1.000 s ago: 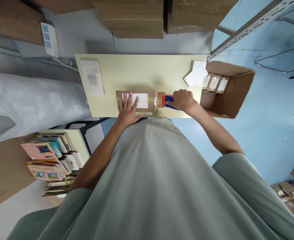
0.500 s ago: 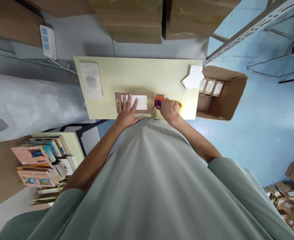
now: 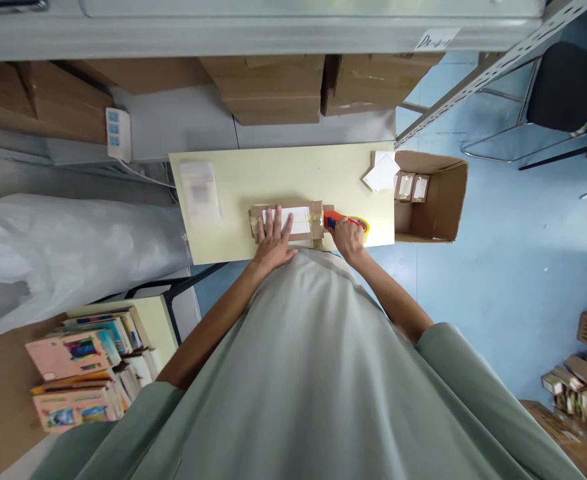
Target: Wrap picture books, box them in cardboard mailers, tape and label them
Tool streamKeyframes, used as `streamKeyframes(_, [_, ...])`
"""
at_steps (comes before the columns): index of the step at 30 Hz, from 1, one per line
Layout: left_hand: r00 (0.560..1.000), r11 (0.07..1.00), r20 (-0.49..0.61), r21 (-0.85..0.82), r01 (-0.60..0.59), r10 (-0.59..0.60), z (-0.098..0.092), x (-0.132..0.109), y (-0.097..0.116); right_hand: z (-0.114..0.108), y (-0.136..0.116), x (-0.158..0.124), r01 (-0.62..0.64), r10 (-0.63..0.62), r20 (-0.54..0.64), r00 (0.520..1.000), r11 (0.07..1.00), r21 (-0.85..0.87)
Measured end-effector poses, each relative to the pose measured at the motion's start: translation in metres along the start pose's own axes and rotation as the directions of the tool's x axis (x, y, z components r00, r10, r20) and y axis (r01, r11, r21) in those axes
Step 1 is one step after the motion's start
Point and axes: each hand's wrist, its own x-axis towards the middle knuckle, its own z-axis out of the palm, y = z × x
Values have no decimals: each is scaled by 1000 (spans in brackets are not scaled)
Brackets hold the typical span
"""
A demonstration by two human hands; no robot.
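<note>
A small cardboard box with a white label on top lies near the front edge of the cream table. Clear tape runs around its right end. My left hand rests flat on the box, fingers spread over the label's left part. My right hand is wrapped around a red and blue tape dispenser with a yellow roll rim. The dispenser's front is right at the box's right end; whether its blade touches the tape cannot be made out.
On the table are white papers at right and a plastic-covered stack at left. An open carton holding small boxes stands at right. A metal shelf with cartons borders the back; books sit lower left.
The camera view has tilted and shifted, bringing the shelf edge above into sight. My left hand stays on the box and my right hand keeps the dispenser at its right end.
</note>
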Motion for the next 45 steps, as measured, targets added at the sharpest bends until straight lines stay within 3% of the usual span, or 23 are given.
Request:
streamKeyframes(3, [999,999,-22,-33,-27,26,-3,-1,-1,5,2,-4,-203,203,-131,970,979,7])
streamKeyframes(6, [997,995,-60,-82,-51,46,-10,-2,-4,-6,4,-16,-273,272,-199,941,962,24])
streamKeyframes(10, [994,979,-88,-187,-83,67,-35,0,-7,-46,-6,-37,-284,289,-273,918,957,59])
streamKeyframes(13, [972,945,-211,-282,-164,106,-74,4,2,-85,-26,-51,-242,256,-309,916,967,83])
streamKeyframes(15, [916,915,-374,-303,-268,144,-108,6,14,-111,-44,-57,-163,185,-352,918,982,93])
streamKeyframes(18, [773,870,-602,-254,-423,200,-163,13,34,-152,-77,-61,10,33,-450,893,996,93])
streamKeyframes(22, [610,879,-766,-133,-458,202,-229,28,47,-209,-126,-59,191,-157,-585,795,982,-3])
streamKeyframes(25, [546,897,-814,-75,-436,198,-266,39,45,-249,-157,-40,242,-275,-653,706,960,-142])
streamKeyframes(28, [521,892,-823,-41,-450,225,-291,43,42,-281,-178,-1,274,-338,-711,617,939,-208])
streamKeyframes(30, [506,882,-828,-29,-471,243,-299,39,44,-295,-187,32,305,-370,-741,561,924,-231])
streamKeyframes(35, [488,868,-837,-33,-496,247,-295,24,47,-299,-194,95,346,-394,-757,520,908,-235])
streamKeyframes(41, [562,894,-810,-115,-434,168,-268,19,37,-282,-182,127,415,-447,-763,467,873,-258])
streamKeyframes(45, [652,906,-753,-210,-368,90,-235,25,27,-275,-171,129,500,-463,-797,388,832,-240])
